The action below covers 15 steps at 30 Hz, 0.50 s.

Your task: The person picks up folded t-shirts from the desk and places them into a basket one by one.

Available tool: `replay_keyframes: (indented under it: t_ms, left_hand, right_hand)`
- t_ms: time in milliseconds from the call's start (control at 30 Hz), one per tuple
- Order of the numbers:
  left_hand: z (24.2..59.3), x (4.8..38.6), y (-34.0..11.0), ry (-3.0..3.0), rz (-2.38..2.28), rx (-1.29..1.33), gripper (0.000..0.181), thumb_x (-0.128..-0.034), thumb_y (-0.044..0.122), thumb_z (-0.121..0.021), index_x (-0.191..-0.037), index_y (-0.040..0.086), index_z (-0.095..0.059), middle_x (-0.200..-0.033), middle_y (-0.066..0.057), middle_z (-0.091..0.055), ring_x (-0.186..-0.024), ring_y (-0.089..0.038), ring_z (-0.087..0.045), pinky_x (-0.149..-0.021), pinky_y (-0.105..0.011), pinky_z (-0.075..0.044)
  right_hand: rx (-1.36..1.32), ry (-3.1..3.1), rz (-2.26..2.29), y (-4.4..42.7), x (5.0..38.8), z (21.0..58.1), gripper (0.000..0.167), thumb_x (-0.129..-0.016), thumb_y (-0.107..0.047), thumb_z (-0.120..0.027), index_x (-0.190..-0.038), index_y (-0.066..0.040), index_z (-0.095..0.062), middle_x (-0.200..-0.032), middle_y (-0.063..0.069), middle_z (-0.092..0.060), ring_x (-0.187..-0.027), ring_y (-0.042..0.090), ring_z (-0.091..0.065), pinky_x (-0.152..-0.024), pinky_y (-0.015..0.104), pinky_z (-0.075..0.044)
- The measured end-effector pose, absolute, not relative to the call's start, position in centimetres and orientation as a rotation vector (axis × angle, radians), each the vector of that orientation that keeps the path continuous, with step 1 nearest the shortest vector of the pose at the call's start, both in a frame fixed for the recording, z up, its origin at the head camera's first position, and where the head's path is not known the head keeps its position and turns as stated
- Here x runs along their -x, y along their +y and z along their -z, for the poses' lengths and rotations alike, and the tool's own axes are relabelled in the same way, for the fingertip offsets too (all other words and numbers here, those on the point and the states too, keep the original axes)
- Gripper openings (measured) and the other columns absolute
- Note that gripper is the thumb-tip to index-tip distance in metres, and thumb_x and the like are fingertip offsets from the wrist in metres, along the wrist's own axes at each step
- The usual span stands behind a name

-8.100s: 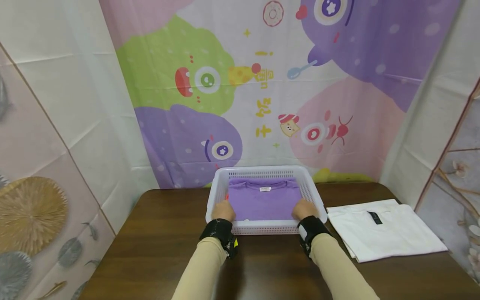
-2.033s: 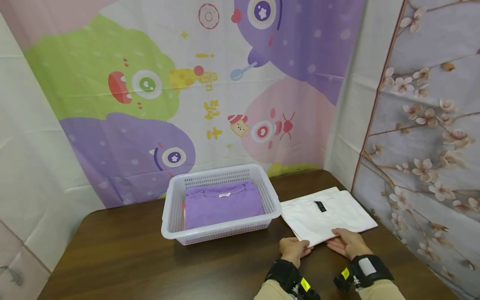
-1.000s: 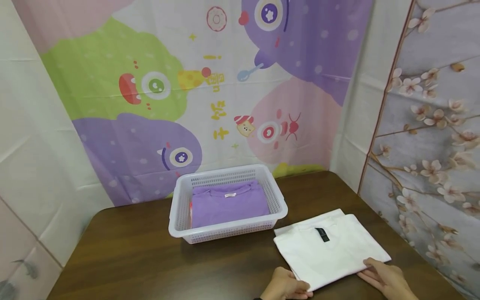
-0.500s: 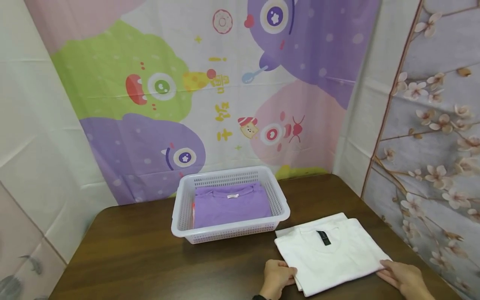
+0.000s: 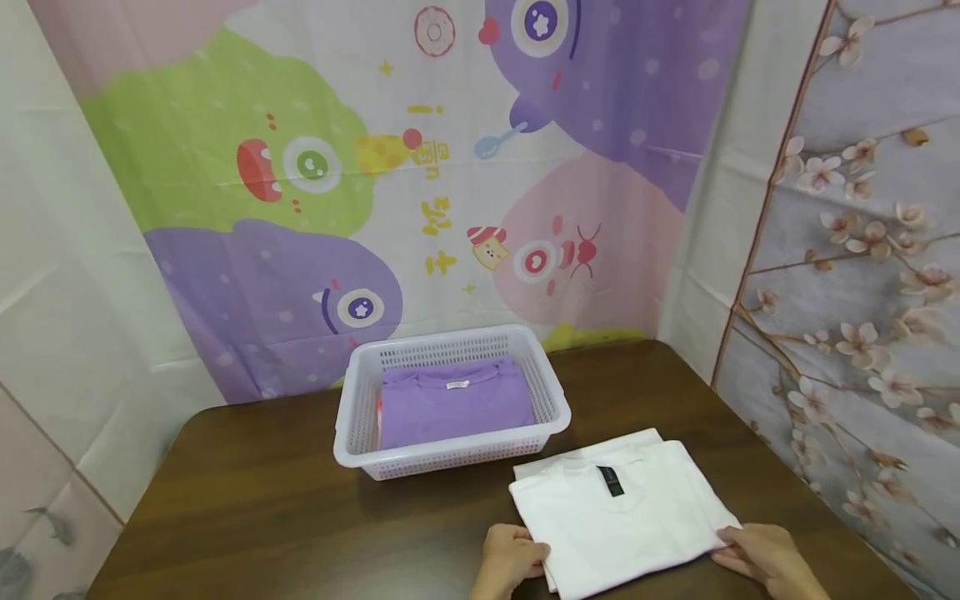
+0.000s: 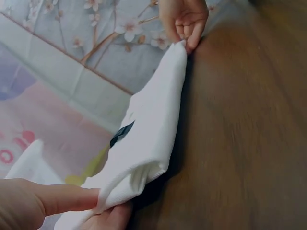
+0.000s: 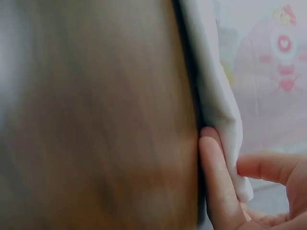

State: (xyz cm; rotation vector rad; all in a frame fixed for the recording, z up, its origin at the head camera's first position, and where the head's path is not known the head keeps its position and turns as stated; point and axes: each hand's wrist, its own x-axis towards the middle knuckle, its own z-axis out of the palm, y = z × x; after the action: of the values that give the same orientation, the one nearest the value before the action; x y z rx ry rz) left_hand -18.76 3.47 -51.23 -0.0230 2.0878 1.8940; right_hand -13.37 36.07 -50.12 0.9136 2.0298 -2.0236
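A folded white T-shirt [image 5: 615, 512] with a black neck label lies toward the table's front right. My left hand [image 5: 510, 557] pinches its left edge; in the left wrist view the thumb [image 6: 67, 197] lies on top and fingers go underneath. On the opposite side my right hand [image 5: 761, 554] pinches the right edge, and in the right wrist view the thumb [image 7: 268, 165] and fingers [image 7: 218, 177] close on the white cloth [image 7: 223, 105] from both sides. The near part of the shirt looks lifted off the table in the left wrist view.
A white perforated plastic basket [image 5: 453, 454] stands behind and to the left of the shirt, holding a folded purple T-shirt [image 5: 457, 408] with a bit of red cloth beside it. The brown table [image 5: 262, 492] ends at printed curtains [image 5: 315, 250] behind and on the right.
Earlier both hands held the basket; then they took the white T-shirt by its near edge and drew it closer. Lately the hands shifted to its sides, and it has moved slightly left.
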Motion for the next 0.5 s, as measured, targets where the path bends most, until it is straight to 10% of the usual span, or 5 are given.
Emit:
replay_keyframes:
  t_ms: [500]
  left_hand:
    - [51.5,18.1,-5.1,2.139,-1.775,-0.038,0.025,-0.0826,-0.006,-0.062,-0.099,-0.025,-0.058,-0.084,-0.023,-0.072,-0.078,-0.022,-0.072,-0.071,-0.037,-0.06]
  right_hand:
    - [-0.463,1.913,1.941,30.5,12.9,50.9,0.046,-0.09,0.002,-0.05,-0.116,0.035,-0.031,-0.076,0.009,-0.072,-0.071,0.013,-0.072,-0.072,0.023,-0.059]
